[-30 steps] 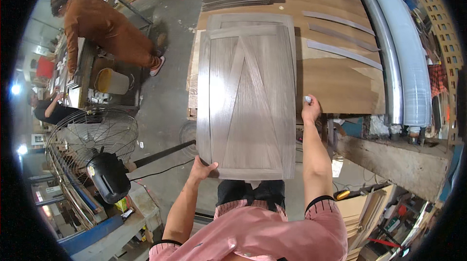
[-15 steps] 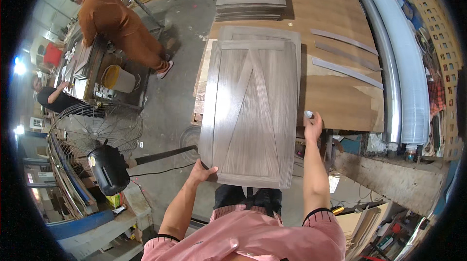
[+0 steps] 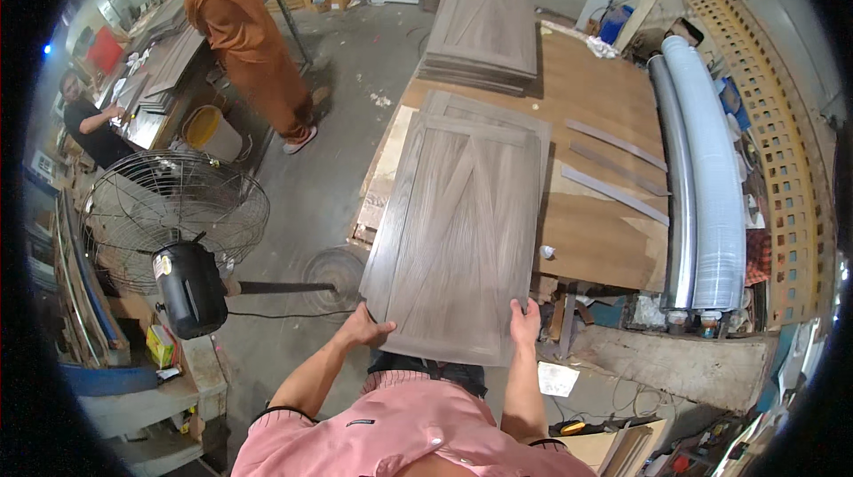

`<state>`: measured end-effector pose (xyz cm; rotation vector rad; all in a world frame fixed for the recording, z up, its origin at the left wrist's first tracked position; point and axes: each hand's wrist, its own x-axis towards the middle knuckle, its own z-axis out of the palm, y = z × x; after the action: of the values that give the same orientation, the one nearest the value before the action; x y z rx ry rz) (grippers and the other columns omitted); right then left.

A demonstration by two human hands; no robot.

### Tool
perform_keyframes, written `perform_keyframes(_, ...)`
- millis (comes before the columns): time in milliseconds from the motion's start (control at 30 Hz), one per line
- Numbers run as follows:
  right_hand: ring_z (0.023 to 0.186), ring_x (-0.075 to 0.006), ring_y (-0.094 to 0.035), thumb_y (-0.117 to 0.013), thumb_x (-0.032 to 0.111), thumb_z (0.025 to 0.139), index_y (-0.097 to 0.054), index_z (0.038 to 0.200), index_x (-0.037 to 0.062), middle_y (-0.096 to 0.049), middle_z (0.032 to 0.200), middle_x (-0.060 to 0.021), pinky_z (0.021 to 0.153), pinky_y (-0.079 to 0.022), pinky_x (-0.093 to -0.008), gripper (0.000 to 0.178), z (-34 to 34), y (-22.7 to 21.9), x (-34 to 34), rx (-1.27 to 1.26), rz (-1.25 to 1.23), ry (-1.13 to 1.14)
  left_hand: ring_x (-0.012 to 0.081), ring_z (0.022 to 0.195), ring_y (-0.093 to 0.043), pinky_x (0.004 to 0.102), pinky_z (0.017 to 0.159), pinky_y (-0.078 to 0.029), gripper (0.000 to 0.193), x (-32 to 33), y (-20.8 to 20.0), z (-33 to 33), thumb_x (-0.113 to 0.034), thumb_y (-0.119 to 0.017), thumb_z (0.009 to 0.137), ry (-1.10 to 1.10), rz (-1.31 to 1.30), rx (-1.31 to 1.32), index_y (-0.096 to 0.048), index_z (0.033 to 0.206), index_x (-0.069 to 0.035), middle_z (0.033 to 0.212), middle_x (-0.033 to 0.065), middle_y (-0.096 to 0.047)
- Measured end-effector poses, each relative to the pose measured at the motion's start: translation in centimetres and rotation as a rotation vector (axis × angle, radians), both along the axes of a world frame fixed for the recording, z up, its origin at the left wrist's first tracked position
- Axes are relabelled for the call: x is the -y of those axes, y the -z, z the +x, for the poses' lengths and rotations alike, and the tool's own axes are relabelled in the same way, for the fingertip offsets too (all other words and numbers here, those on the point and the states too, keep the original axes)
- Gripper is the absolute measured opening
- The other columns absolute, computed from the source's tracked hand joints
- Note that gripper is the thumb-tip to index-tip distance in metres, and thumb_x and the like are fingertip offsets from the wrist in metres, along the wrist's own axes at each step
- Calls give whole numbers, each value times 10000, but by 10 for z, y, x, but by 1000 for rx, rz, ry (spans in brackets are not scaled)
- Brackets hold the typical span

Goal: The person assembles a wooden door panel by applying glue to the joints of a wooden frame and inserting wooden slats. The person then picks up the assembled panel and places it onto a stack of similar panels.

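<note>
A grey-brown wood-grain cabinet door [image 3: 458,237] with slanted trim reaches over the table's near edge toward me. My left hand [image 3: 366,328] grips its near left corner, thumb on top and fingers beneath. At the near right edge, my right hand [image 3: 525,321] holds the same door, its thumb along the side. Another door [image 3: 444,102] of the same look lies under it, showing at the far and right edges. A small white crumpled wad [image 3: 546,251] rests on the brown-covered table [image 3: 613,237], just right of the door.
Behind stands a stack of similar doors [image 3: 484,33]. Thin grey strips [image 3: 615,182] lie on the table's right part, beside long wrapped rolls [image 3: 711,184]. At left are a black floor fan [image 3: 188,286] and its cord. Two people work at another bench [image 3: 164,77].
My right hand has let go of the white wad, left it on the table, and taken hold of the door's right edge. The view has shifted; my left hand keeps its corner.
</note>
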<state>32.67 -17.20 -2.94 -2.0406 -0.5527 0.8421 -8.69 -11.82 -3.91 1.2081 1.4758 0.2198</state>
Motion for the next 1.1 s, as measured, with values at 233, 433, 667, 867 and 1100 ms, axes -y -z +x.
perform_keyframes(233,1046,-305,-678,-613,458,970,-677,1170,-72,-726,1112,-207,941,-481,-397,570,37,-78,-46,28,-140,-134,308,1101,-657,385,968,-500,768,18,-101,38,-416,-866,739,-70,25,64,-544,1226,85,1163,237,-679)
perform_keyframes(433,1061,-293,-667,-655,452,945,-690,1146,-60,-729,1109,-190,960,-474,-385,551,-11,-79,-12,161,-80,-20,293,1036,-690,378,935,-519,696,10,-113,4,-397,-859,739,-109,8,87,-604,1179,78,1098,213,-712)
perform_keyframes(667,1079,-310,-661,-676,446,935,-669,1173,-64,-717,1132,-197,977,-469,-390,563,-43,-90,11,234,87,63,291,1154,-639,379,1003,-470,678,-6,-125,-4,-468,-704,894,-239,100,141,-593,1254,96,1207,234,-679)
perform_keyframes(867,1034,-332,-685,-674,443,919,-694,1131,1,-729,1066,-200,931,-493,-409,491,-32,-98,7,156,15,-62,302,965,-678,400,874,-484,583,23,-87,9,-497,-600,951,-483,205,37,-681,1107,58,1002,198,-728)
perform_keyframes(1100,991,-316,-699,-673,427,920,-702,1096,-10,-736,1027,-198,897,-505,-405,473,-24,-49,41,122,-80,-220,291,996,-690,386,900,-494,568,100,-88,13,-462,-656,910,-575,160,-111,-677,1111,69,1069,212,-728)
